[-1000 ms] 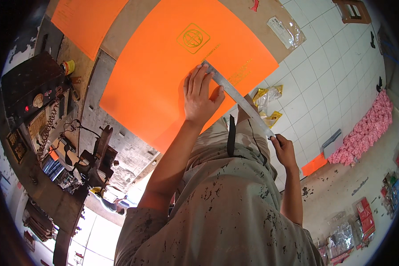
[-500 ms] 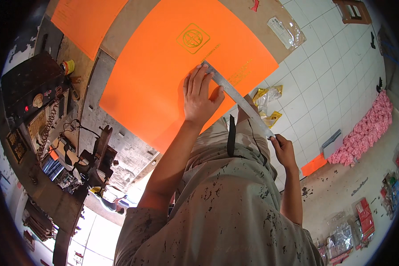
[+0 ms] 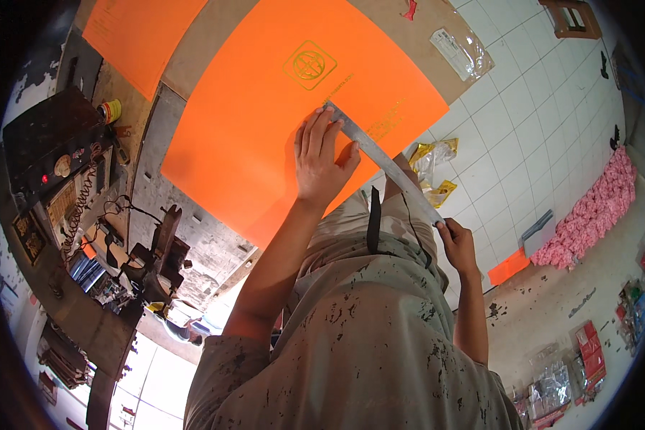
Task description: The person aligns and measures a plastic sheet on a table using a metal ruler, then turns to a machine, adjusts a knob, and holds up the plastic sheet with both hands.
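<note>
A large orange sheet (image 3: 244, 136) lies in front of me, printed in gold with a globe emblem inside a rounded square and some lettering. Across it runs a metal ruler (image 3: 383, 159), slanting from the middle of the sheet down to the right, past its edge. My left hand (image 3: 321, 158) rests flat on the sheet with fingers stretched out, the fingertips at the ruler's far end. At the near end, my right hand (image 3: 457, 240) pinches the ruler between thumb and fingers, beyond the sheet's edge and above the floor.
Brown board (image 3: 451, 72) lies under the sheet, with another orange sheet (image 3: 140, 43) at the far left. Left stands a dark machine box (image 3: 54, 143) with a coiled cord. Yellow plastic packaging (image 3: 433, 168) lies on the tiled floor; a pink fluffy heap (image 3: 588, 215) is along the right wall.
The far end of the ruler has shifted very slightly toward me, with my left fingertips still on it. My right hand has hardly moved.
</note>
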Demonstrator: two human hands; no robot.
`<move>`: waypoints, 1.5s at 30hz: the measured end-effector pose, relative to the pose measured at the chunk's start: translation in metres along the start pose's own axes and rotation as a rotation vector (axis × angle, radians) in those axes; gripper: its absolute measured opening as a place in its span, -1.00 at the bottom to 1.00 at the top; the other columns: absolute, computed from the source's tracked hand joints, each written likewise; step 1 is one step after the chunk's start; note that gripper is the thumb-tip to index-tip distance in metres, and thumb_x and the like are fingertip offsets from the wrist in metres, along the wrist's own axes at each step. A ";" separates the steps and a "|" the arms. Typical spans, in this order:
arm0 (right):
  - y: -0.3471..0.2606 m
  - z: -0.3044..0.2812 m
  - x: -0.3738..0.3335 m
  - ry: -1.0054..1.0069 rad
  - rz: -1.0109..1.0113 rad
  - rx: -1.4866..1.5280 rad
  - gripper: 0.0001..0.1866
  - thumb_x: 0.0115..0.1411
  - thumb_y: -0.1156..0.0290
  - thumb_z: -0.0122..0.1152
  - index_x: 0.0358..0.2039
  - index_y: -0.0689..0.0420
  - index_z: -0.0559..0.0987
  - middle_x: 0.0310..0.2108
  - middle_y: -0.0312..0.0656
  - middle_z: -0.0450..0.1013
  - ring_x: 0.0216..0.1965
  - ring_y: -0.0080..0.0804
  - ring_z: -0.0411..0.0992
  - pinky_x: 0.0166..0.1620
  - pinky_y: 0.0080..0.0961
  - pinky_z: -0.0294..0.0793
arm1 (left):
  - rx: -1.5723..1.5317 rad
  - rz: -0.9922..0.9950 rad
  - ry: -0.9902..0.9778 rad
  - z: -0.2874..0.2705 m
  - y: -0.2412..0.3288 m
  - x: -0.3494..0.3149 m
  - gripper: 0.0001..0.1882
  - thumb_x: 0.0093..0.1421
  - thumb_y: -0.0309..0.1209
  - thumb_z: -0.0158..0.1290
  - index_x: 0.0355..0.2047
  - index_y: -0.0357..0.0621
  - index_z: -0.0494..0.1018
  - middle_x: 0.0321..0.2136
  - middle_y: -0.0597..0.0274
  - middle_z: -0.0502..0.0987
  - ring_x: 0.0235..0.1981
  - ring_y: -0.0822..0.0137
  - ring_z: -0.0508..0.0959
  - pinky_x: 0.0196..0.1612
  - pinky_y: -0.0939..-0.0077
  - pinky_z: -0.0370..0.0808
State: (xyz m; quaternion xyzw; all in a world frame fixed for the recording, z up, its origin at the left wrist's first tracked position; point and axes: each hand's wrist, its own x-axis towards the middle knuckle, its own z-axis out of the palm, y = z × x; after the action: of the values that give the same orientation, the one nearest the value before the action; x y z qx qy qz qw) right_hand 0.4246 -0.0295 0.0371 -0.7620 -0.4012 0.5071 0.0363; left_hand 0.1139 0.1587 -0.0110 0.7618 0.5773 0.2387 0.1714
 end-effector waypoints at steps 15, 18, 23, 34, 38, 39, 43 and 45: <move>-0.008 -0.001 -0.004 0.054 -0.037 -0.035 -0.67 0.40 0.20 0.20 -0.32 0.26 0.57 -0.68 -0.05 0.32 -0.66 -0.30 0.19 -0.50 -0.33 0.26 | 0.014 -0.033 -0.018 0.000 0.004 0.002 -0.56 0.10 -0.36 0.31 -0.02 -0.23 0.50 0.21 0.08 0.42 0.30 0.05 0.37 0.32 0.05 0.26; -0.002 -0.003 -0.003 0.079 -0.065 0.001 -0.68 0.39 0.22 0.21 -0.29 0.26 0.60 -0.69 -0.12 0.32 -0.65 -0.40 0.19 -0.50 -0.37 0.25 | 0.038 -0.039 -0.034 0.000 0.009 0.005 -0.54 0.11 -0.33 0.30 0.00 -0.23 0.50 0.22 0.06 0.42 0.31 0.04 0.36 0.34 0.03 0.23; 0.001 -0.017 0.003 0.146 -0.067 0.032 -0.69 0.39 0.23 0.23 -0.26 0.28 0.63 -0.69 -0.21 0.30 -0.63 -0.54 0.19 -0.52 -0.43 0.21 | 0.000 -0.016 -0.038 0.011 0.016 0.017 -0.50 0.12 -0.28 0.30 0.03 -0.22 0.49 0.27 0.06 0.39 0.33 0.05 0.34 0.36 0.01 0.20; -0.003 -0.023 0.010 0.173 -0.063 0.017 -0.68 0.40 0.22 0.22 -0.20 0.28 0.64 -0.69 -0.22 0.34 -0.65 -0.53 0.21 -0.53 -0.44 0.23 | 0.009 -0.008 -0.024 0.025 0.018 0.029 -0.51 0.13 -0.27 0.29 0.02 -0.23 0.49 0.28 0.07 0.38 0.34 0.06 0.34 0.35 -0.01 0.21; -0.003 -0.024 0.011 0.154 -0.058 -0.009 -0.69 0.40 0.23 0.21 -0.18 0.27 0.64 -0.68 -0.22 0.36 -0.64 -0.53 0.22 -0.52 -0.44 0.23 | 0.008 -0.005 -0.019 0.026 0.018 0.029 -0.51 0.13 -0.27 0.29 0.02 -0.25 0.48 0.28 0.06 0.38 0.33 0.03 0.34 0.34 -0.02 0.23; -0.002 -0.024 0.011 0.154 -0.057 -0.008 -0.69 0.40 0.23 0.21 -0.18 0.27 0.64 -0.68 -0.22 0.36 -0.64 -0.53 0.22 -0.52 -0.44 0.23 | 0.008 -0.005 -0.020 0.026 0.018 0.029 -0.51 0.13 -0.27 0.29 0.02 -0.25 0.48 0.28 0.06 0.38 0.33 0.03 0.34 0.34 -0.02 0.23; -0.005 -0.024 0.012 0.158 -0.058 0.009 -0.70 0.40 0.24 0.21 -0.19 0.27 0.64 -0.68 -0.21 0.35 -0.65 -0.53 0.21 -0.52 -0.44 0.22 | 0.011 -0.009 -0.023 0.026 0.018 0.029 -0.50 0.13 -0.28 0.29 0.03 -0.24 0.47 0.28 0.06 0.39 0.33 0.03 0.35 0.35 -0.02 0.23; -0.005 -0.024 0.012 0.156 -0.055 0.014 -0.70 0.39 0.24 0.21 -0.19 0.27 0.63 -0.68 -0.21 0.34 -0.65 -0.52 0.21 -0.52 -0.44 0.22 | 0.016 -0.010 -0.024 0.026 0.018 0.029 -0.50 0.13 -0.28 0.29 0.03 -0.24 0.47 0.28 0.06 0.39 0.33 0.03 0.35 0.35 -0.02 0.22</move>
State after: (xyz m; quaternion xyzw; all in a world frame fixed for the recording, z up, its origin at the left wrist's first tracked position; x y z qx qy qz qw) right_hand 0.4430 -0.0096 0.0421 -0.7875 -0.4143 0.4479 0.0867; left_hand 0.1489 0.1819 -0.0182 0.7631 0.5809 0.2241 0.1733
